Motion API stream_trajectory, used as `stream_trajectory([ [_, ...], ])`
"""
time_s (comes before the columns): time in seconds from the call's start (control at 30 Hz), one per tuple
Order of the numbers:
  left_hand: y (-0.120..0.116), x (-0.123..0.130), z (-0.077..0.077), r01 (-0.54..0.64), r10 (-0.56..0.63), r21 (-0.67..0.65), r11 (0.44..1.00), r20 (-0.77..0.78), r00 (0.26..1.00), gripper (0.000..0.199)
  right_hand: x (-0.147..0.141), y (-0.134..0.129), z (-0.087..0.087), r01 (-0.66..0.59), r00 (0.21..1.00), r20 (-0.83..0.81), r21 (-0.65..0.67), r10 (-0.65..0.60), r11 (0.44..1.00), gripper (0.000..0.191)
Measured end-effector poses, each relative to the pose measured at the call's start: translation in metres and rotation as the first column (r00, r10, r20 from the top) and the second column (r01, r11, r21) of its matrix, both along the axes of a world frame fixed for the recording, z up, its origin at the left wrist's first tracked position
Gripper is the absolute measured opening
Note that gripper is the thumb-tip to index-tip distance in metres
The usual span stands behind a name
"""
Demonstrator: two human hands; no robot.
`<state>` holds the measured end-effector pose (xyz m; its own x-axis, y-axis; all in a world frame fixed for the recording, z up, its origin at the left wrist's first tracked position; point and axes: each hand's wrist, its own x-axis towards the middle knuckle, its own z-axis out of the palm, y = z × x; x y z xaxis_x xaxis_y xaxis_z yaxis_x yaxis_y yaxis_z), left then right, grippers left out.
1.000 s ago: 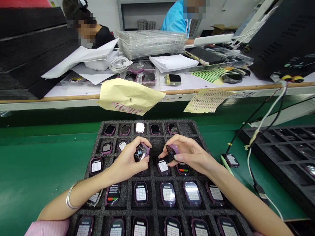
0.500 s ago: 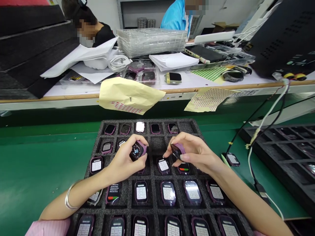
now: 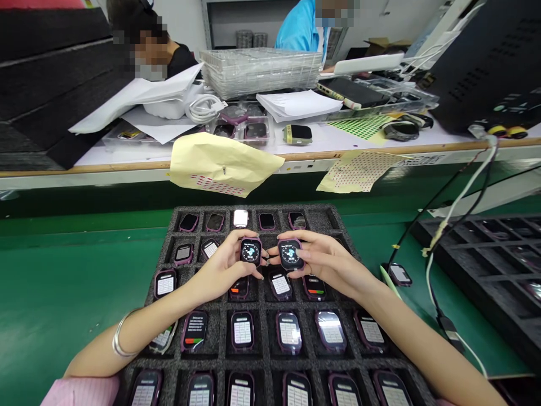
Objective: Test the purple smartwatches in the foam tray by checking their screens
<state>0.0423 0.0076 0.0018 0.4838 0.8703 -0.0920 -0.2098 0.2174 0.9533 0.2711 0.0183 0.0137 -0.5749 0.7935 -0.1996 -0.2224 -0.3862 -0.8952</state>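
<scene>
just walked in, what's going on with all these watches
Someone's left hand holds one purple-edged watch and their right hand a second watch, close together above a dark foam tray. Both are lit, showing round dials. More watches sit in the tray's compartments. Beyond the bench are a person in blue and another in black.

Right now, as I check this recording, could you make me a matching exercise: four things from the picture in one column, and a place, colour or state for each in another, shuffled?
1. Right hand
2. Silver bangle
3. Cable
4. Foam tray

A. White, coiled
B. Black, divided into compartments
C. Holding a watch with its screen lit
D. Around the left forearm

Right pairs: 1-C, 2-D, 3-A, 4-B
</scene>
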Motion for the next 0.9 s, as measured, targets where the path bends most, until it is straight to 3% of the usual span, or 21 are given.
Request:
stream_trajectory([
  [0.47, -0.003, 0.0, -0.008, 0.001, 0.002, 0.099, 0.995, -0.031, 1.0, 0.039, -0.001, -0.008, -0.003, 0.051, 0.996, 0.06, 0.19, -0.063, 0.98, 0.041],
  [0.9, -0.005, 0.0, -0.008, 0.042, -0.041, 0.117, 0.992, -0.016, 0.999, 0.034, -0.005, -0.014, -0.001, 0.103, 0.978, 0.148, 0.258, -0.145, 0.961, 0.041],
])
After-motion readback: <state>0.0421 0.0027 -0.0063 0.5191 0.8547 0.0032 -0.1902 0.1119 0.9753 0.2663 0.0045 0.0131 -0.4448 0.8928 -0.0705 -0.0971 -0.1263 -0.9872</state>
